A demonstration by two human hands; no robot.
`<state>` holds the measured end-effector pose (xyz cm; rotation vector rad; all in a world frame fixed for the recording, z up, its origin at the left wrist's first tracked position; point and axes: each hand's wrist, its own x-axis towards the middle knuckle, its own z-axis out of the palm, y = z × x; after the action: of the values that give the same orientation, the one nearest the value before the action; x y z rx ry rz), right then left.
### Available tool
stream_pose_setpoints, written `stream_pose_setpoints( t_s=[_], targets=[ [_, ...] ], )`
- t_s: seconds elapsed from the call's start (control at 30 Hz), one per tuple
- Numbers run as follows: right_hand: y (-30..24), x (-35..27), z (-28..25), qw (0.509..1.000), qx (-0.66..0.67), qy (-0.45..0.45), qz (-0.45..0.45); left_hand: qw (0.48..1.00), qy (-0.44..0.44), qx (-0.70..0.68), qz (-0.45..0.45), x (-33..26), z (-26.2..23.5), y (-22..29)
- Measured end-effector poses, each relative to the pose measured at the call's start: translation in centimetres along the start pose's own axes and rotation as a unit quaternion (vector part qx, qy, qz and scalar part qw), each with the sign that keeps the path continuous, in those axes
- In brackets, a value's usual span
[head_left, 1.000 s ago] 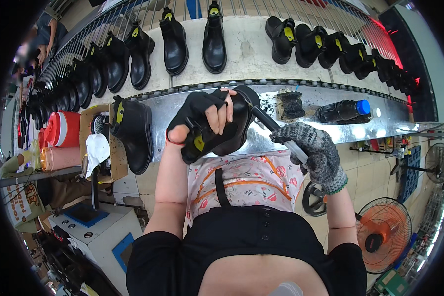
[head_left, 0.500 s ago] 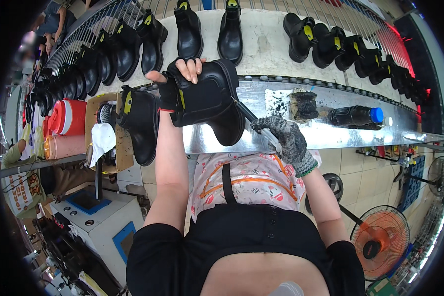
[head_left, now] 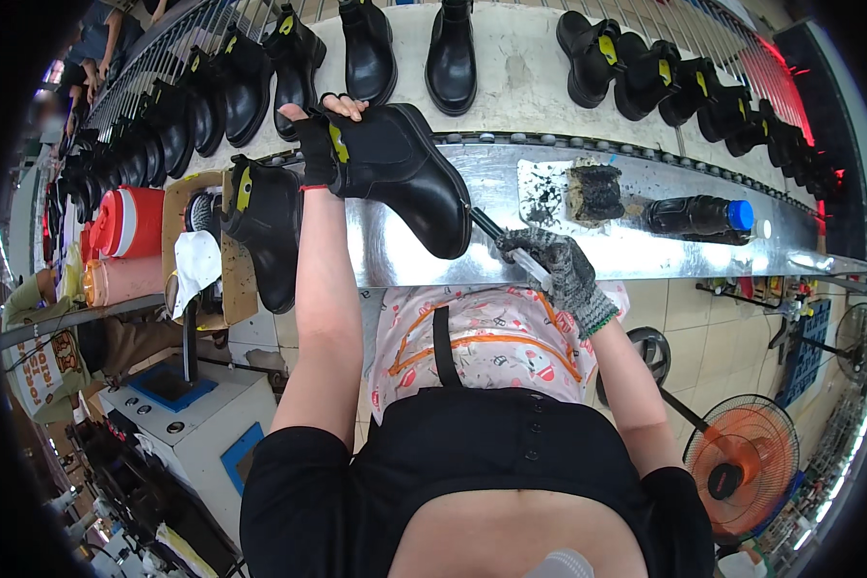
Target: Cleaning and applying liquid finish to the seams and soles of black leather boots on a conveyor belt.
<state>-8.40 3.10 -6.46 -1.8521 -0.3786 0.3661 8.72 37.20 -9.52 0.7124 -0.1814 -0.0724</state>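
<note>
I see a steel bench (head_left: 645, 250) with a black boot (head_left: 405, 173) held above its near edge. My left hand (head_left: 323, 144) grips its cuff; my gloved right hand (head_left: 554, 270) clasps a brush (head_left: 496, 236) touching its toe. A one-handed hold could slip, dropping the boot.

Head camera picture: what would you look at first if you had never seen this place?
First, the big black boot in the middle, held up by the left hand over a shiny metal bench. Just below it, the right hand, in a grey glove, holds a brush at the boot's sole. Behind, a long row of black boots stands on the belt, and an orange fan sits low on the right.
</note>
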Motion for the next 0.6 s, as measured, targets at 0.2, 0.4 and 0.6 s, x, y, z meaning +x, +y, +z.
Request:
stream_pose_setpoints(
  t_s=[0.2, 0.4, 0.6],
  targets=[
    [0.1, -0.7, 0.1, 0.996, 0.059, 0.002, 0.062, 0.994, 0.061, 0.096, 0.007, 0.2, -0.9, 0.6],
    [2.6, -1.5, 0.9, 0.969, 0.213, 0.015, 0.126, 0.981, 0.132, 0.143, 0.009, 1.3, -2.4, 0.9],
    [6.1, -2.2, 1.1, 0.763, 0.602, 0.05, 0.228, 0.942, 0.188, 0.259, 0.097, 0.8, -3.1, -1.7]
  ],
)
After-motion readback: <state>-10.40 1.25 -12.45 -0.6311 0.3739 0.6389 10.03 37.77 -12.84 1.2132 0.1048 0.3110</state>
